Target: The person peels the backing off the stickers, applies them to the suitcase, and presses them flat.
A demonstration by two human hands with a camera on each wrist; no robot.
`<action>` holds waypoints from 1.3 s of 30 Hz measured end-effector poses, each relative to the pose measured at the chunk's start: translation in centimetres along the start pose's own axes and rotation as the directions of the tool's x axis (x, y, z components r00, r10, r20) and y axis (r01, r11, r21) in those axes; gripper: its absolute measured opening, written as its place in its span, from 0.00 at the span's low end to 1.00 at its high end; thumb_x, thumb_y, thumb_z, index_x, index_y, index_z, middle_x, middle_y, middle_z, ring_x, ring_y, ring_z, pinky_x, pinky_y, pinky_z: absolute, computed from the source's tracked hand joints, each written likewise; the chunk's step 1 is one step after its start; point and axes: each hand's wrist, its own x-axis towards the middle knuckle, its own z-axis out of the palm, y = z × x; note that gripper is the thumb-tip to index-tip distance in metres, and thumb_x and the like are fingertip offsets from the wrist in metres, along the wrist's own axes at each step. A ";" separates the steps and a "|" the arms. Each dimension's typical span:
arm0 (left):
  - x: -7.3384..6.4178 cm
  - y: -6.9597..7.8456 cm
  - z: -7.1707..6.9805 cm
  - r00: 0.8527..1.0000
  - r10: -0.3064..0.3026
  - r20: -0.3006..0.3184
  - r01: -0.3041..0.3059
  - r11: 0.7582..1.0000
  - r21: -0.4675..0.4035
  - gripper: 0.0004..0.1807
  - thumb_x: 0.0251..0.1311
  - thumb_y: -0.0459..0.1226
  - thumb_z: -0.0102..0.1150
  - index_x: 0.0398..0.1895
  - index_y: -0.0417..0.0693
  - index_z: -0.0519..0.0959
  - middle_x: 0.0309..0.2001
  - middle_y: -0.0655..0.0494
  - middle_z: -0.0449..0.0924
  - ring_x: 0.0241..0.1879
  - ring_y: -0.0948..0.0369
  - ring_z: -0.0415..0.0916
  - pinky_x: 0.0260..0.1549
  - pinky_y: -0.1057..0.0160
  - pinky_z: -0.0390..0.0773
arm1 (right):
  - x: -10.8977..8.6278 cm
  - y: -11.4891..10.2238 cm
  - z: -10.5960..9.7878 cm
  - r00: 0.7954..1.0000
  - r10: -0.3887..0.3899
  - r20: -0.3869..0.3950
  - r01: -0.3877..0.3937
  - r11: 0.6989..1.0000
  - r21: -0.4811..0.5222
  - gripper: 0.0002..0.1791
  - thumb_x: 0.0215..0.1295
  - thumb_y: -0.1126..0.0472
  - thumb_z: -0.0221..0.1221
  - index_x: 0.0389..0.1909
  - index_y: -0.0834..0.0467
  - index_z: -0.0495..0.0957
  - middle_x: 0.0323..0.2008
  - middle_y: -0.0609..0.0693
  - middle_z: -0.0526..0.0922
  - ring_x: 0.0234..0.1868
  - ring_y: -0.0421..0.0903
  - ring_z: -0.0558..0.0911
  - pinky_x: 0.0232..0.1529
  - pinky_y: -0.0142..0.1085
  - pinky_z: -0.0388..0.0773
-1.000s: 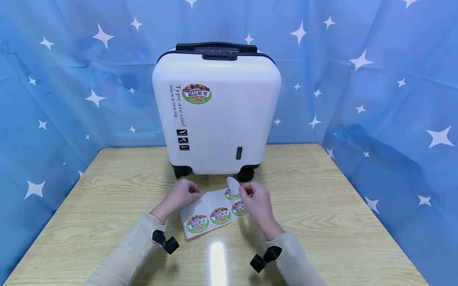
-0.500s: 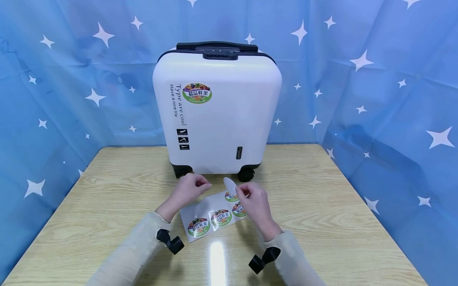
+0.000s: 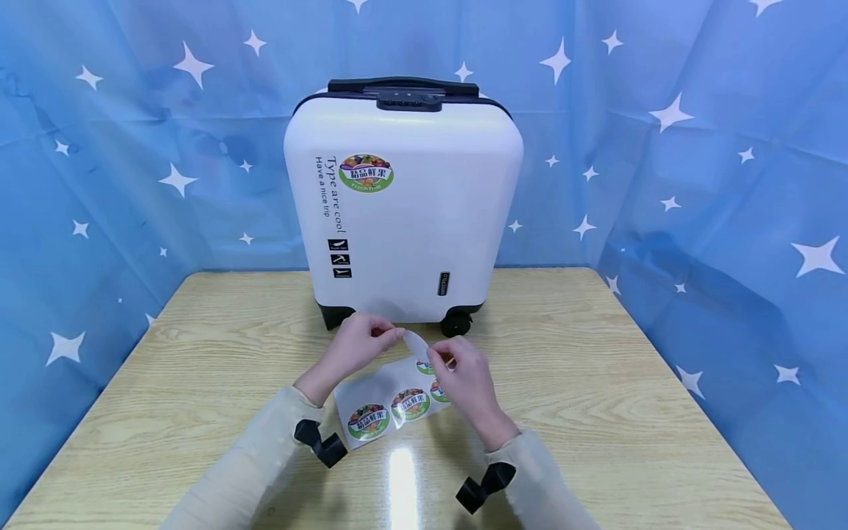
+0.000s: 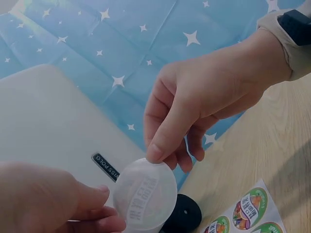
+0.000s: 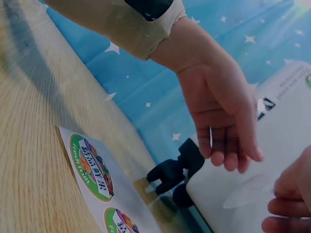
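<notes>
My right hand [image 3: 467, 375] pinches the edge of a peeled oval sticker [image 3: 415, 343] between thumb and fingertips, its pale back showing. In the left wrist view, mirrored print shows faintly through the sticker [image 4: 146, 194]. Close to its other edge is my left hand [image 3: 358, 342], with a gap between thumb and fingers. The right wrist view has the left hand [image 5: 214, 97] with loosely bent fingers, just apart from the sticker. Beneath both hands lies a sticker sheet [image 3: 364, 386] with several fruit stickers, partly covered by the right hand.
A white suitcase [image 3: 411, 206] stands upright behind the hands, a fruit sticker [image 3: 366, 174] at its upper left. Its black wheel [image 3: 456, 324] is near the right hand. All stand on a wooden table [image 3: 596, 412], with a blue starry curtain [image 3: 616, 88] behind.
My left hand has left the sheet and moved up and right to the sticker's edge. My right hand has shifted slightly left with the sticker.
</notes>
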 end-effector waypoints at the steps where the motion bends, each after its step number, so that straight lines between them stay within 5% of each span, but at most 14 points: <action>1: 0.0 0.1 0.0 1.000 -0.005 0.000 0.005 1.000 -0.004 0.12 0.60 0.43 0.59 0.25 0.47 0.83 0.21 0.58 0.77 0.21 0.61 0.69 0.22 0.63 0.71 | 0.0 -0.1 0.0 1.000 -0.009 -0.001 0.009 1.000 0.002 0.01 0.57 0.68 0.62 0.28 0.63 0.81 0.26 0.47 0.77 0.27 0.39 0.74 0.25 0.30 0.74; 12: -0.1 0.6 -0.3 0.998 -0.056 -0.009 0.056 0.998 -0.005 0.15 0.60 0.46 0.58 0.21 0.49 0.82 0.20 0.57 0.78 0.22 0.61 0.71 0.23 0.63 0.71 | 0.0 -0.8 0.3 0.991 -0.132 -0.034 0.132 0.991 -0.002 0.03 0.53 0.71 0.63 0.27 0.61 0.80 0.25 0.46 0.77 0.26 0.38 0.75 0.24 0.33 0.75; 30: 0.0 0.6 -0.5 0.996 -0.081 0.049 0.085 0.993 -0.076 0.08 0.57 0.40 0.62 0.25 0.46 0.84 0.24 0.58 0.80 0.28 0.56 0.78 0.26 0.63 0.76 | -0.3 -1.4 0.7 0.993 -0.119 0.009 0.120 0.993 -0.021 0.03 0.54 0.70 0.64 0.27 0.60 0.81 0.26 0.46 0.77 0.27 0.38 0.75 0.25 0.33 0.75; 39: 0.1 0.5 -0.5 0.996 -0.044 0.084 0.049 0.997 -0.060 0.09 0.61 0.37 0.57 0.26 0.45 0.83 0.25 0.53 0.80 0.29 0.54 0.77 0.27 0.63 0.75 | -0.4 -1.4 1.1 0.991 -0.134 0.001 0.134 0.991 0.002 0.04 0.53 0.70 0.65 0.28 0.60 0.81 0.26 0.45 0.77 0.26 0.38 0.75 0.25 0.36 0.76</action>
